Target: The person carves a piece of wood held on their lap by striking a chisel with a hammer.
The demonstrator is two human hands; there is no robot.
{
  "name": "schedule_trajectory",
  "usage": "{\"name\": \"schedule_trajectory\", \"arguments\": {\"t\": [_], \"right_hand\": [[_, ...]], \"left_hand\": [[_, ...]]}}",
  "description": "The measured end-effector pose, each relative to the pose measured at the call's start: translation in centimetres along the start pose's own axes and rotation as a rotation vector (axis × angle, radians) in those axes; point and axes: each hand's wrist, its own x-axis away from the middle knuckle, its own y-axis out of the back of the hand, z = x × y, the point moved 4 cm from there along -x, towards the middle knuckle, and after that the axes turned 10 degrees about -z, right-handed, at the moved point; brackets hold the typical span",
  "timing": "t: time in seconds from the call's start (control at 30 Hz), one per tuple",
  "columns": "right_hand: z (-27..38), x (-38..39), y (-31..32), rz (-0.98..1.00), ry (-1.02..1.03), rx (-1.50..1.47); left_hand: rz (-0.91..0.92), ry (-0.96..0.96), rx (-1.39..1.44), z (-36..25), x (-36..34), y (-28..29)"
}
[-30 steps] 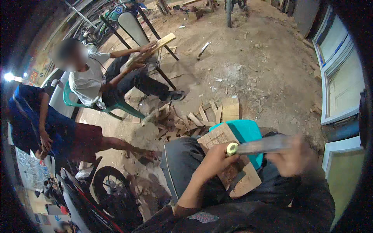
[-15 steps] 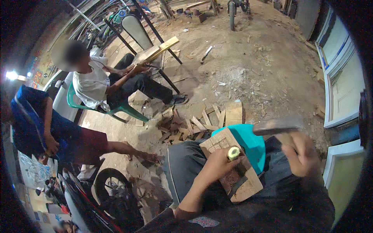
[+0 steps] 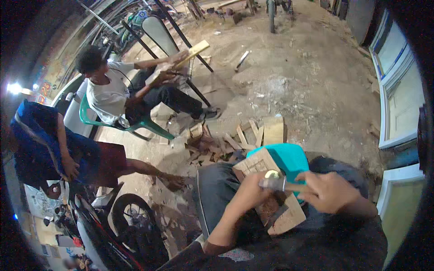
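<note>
1. L hand (image 3: 253, 191): fingers wrapped round tool (image 3: 271, 174), pale butt up, proud of the fist, prob. so the end stays clear of skin. Lower end hidden.

2. R hand (image 3: 330, 192): fist closed on wooden handle of hammer (image 3: 272, 184). Blurred head lies over L fist, right by tool's butt; touching or apart, can't tell. Grip well back from head, prob. for swing.

3. Board (image 3: 291, 217): wood, aslant on lap (image 3: 219, 185), below both hands. Recess cut in near part; squarish outlines at far end. Lap prob. doubles as bench; L forearm, coming in from the side, leaves most of the face in view.

4. Teal item (image 3: 291, 156): plastic, betw. knees, just past board; may prop it, contact not clear.

5. Motorbike (image 3: 129, 217): L side, upright.

6. Offcuts (image 3: 210, 147): heaped past knees, w/ block (image 3: 274, 130) just beside. Prob. dropped there, out of the way.

7. Standing person (image 3: 58, 140): blue top, bare foot near offcuts.

8. Seated person (image 3: 106, 97): green chair (image 3: 153, 128); hands on plank (image 3: 199, 48), prob. steadying it.

9. Slim item (image 3: 242, 59): on ground, far.

10. Frames (image 3: 398, 90): white, R side.
</note>
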Motion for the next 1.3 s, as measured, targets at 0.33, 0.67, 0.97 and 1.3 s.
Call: {"name": "schedule_trajectory", "arguments": {"t": [0.33,0.67,0.97,1.3], "right_hand": [[-2.5,0.1,4.0,-0.275,-0.044,-0.215],[-2.1,2.7,0.5,-0.098,0.030,0.006],[-5.7,5.1,1.8,-0.171,0.028,-1.039],[-2.6,2.8,0.6,-0.080,-0.113,-0.141]], "left_hand": [[-0.018,-0.026,-0.044,-0.3,-1.3,-0.7],[-0.108,0.027,-0.003,-0.9,-1.0,-0.5],[-0.070,0.039,-0.004,-1.7,-0.6,-0.4],[-0.059,0.061,-0.106,-2.0,-0.8,-0.6]]}}
